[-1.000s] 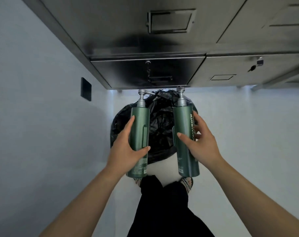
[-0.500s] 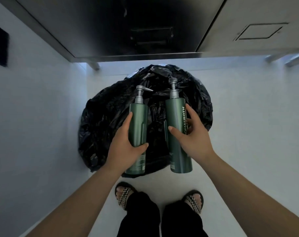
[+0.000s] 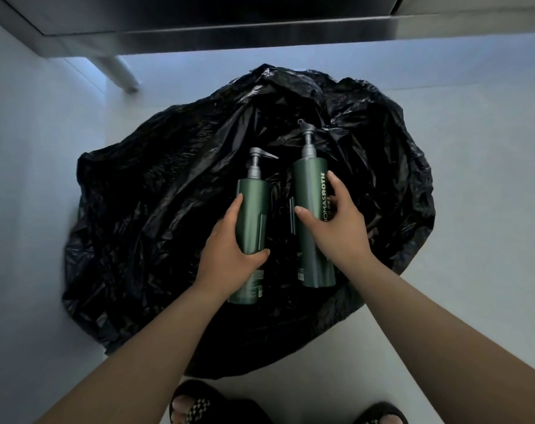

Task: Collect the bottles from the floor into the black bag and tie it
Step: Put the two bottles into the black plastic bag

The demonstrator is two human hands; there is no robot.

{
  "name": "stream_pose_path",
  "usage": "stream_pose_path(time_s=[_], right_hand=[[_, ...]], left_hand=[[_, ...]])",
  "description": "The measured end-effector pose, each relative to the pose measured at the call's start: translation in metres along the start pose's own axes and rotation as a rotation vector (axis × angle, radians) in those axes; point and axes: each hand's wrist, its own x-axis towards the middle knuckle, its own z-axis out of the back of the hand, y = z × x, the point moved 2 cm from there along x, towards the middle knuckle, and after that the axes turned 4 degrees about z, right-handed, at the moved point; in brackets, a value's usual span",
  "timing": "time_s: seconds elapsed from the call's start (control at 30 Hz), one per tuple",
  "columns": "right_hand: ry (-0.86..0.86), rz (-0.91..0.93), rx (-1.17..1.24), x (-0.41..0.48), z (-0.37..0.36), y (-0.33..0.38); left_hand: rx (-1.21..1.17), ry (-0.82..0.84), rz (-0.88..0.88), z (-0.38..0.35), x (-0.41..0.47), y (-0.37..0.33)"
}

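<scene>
While the two dark green pump bottles are held side by side over the crumpled black bag [image 3: 156,209], neither one touches the other; a narrow strip of black plastic shows between them. The left bottle [image 3: 254,215] has a grey pump whose nozzle points to the right. The right bottle [image 3: 310,191] sits a little farther from the person, with white lettering running along its side (the part that can be read is "OMASROTH"). Both point their pump heads away from the person. Whether their bases rest on the plastic or hang just above it cannot be told from this view.

The left hand [image 3: 229,255] grips its bottle round the middle, thumb curled across the front and forefinger laid along the far side; its other fingers are hidden behind the bottle. The right hand [image 3: 339,228] grips the other bottle the same way, thumb on the near face and fingers curled over the lettering.

The bag lies spread wide and wrinkled on a pale floor [image 3: 474,148]. Beyond it runs the lower edge of a steel cabinet [image 3: 260,29], with one metal leg [image 3: 119,71] standing on the floor near the bag's far left. At the bottom edge, two feet in dark sandals [image 3: 196,405] stand just short of the bag.
</scene>
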Motion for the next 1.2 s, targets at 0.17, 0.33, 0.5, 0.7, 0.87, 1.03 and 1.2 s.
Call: stream_pose_path(time_s=[0.17, 0.33, 0.5, 0.7, 0.87, 1.03, 1.2], right_hand=[[-0.097, 0.018, -0.016, 0.002, 0.002, 0.000], [-0.065, -0.035, -0.043, -0.024, 0.015, -0.004], [-0.032, -0.083, -0.053, -0.044, 0.026, -0.009], [0.026, -0.170, -0.039, -0.085, 0.059, 0.019], [0.096, -0.170, -0.054, -0.151, 0.121, 0.095], [0.113, -0.026, -0.170, -0.204, 0.217, 0.215], [0.052, 0.106, -0.285, -0.253, 0.326, 0.346]], left_hand=[[0.013, 0.009, 0.007, -0.001, 0.006, -0.002], [0.014, 0.021, 0.027, 0.008, -0.003, -0.012], [0.087, 0.021, 0.026, 0.014, 0.002, -0.024], [0.177, 0.154, 0.025, 0.038, -0.035, -0.067], [0.294, 0.257, -0.049, 0.097, -0.105, -0.143], [0.429, 0.221, -0.188, 0.176, -0.179, -0.265], [0.493, 0.207, -0.316, 0.251, -0.258, -0.398]])
